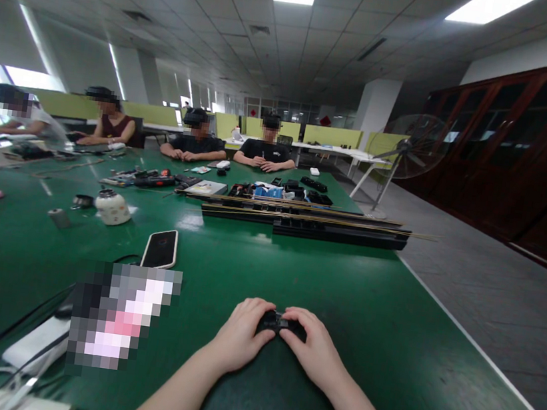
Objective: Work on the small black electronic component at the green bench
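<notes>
Black small part (281,323) between two hands, over the near side of a green table (343,285).

Left hand (242,332) and right hand (318,347) pinch it at its left and right ends, thumbs on the near side, fingers curled over the far side; contact with the tabletop: cannot tell. Near left: white oblong box (36,340); beyond it, a phone (161,249), face up. Farther left: white jar (112,209), grey cylinder (59,218) near it. Mid-table: long black rails (340,236) bearing thin brass-coloured rods (302,219). Behind these, mixed tools (158,180); at the far side, seated people (266,152). Far right: fan (404,146), dark red cabinets (515,132).
</notes>
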Available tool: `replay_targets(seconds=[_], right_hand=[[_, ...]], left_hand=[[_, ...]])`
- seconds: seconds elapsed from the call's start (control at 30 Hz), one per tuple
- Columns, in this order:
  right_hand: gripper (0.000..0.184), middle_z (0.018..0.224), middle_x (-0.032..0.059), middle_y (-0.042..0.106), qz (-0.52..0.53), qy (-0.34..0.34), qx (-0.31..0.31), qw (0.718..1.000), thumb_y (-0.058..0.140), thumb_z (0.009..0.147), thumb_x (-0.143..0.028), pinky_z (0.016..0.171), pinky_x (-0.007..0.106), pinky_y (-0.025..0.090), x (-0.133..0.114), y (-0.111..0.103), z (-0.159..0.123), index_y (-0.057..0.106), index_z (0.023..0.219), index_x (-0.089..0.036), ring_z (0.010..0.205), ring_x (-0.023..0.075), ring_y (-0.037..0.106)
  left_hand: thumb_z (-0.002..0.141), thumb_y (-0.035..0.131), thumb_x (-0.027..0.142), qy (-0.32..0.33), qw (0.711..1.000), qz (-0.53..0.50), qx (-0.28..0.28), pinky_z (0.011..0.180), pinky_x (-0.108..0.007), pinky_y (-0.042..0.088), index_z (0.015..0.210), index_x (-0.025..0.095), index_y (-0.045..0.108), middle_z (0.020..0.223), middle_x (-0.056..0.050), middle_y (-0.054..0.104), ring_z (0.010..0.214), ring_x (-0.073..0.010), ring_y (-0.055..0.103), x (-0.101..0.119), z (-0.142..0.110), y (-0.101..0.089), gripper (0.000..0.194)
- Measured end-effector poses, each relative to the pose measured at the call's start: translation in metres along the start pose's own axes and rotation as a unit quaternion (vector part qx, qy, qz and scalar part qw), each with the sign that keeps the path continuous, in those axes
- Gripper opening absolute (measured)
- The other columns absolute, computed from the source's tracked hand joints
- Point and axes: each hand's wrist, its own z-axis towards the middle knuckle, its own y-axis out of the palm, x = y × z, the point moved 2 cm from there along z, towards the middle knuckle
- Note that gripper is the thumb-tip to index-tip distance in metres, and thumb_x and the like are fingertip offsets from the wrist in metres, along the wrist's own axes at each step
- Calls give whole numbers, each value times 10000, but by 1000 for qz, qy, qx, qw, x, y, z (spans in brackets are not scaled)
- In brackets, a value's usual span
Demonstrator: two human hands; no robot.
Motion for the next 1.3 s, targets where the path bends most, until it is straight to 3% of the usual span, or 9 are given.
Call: replay_targets(seconds=[0.23, 0.63, 0.9, 1.3], right_hand=[[216, 987, 43, 675, 67, 56, 28, 996, 570, 755, -302, 905, 372, 447, 5, -4, 3, 624, 946, -215, 959, 209, 606], [318, 950, 85, 683, 203, 79, 88, 972, 600, 714, -369, 912, 421, 450, 22, -1, 9, 597, 970, -182, 938, 229, 622], [459, 951, 103, 697, 296, 133, 123, 938, 678, 616, -488, 923, 424, 445, 17, -9, 10, 607, 942, -172, 943, 248, 633], [403, 885, 40, 716, 412, 186, 205, 868, 773, 539, -401, 874, 356, 451, 19, -13, 9, 664, 873, -203, 921, 225, 634]], left_hand=[[783, 584, 186, -7, 1000, -1, -2, 923, -408, 385, 1132, 225, 510, 1113, -58, 560, 1049, -238, 490, 1, 0, -1, 359], [776, 597, 180, -7, 1000, 4, -3, 926, -398, 384, 1136, 218, 511, 1108, -59, 560, 1051, -239, 486, 2, 0, -1, 372], [782, 600, 183, -2, 1000, 4, -3, 924, -385, 382, 1137, 207, 514, 1104, -61, 564, 1044, -235, 487, 0, 0, -1, 366], [784, 595, 196, 0, 1000, 3, -2, 920, -375, 385, 1135, 219, 514, 1106, -54, 567, 1043, -231, 491, 1, 1, -1, 361]])
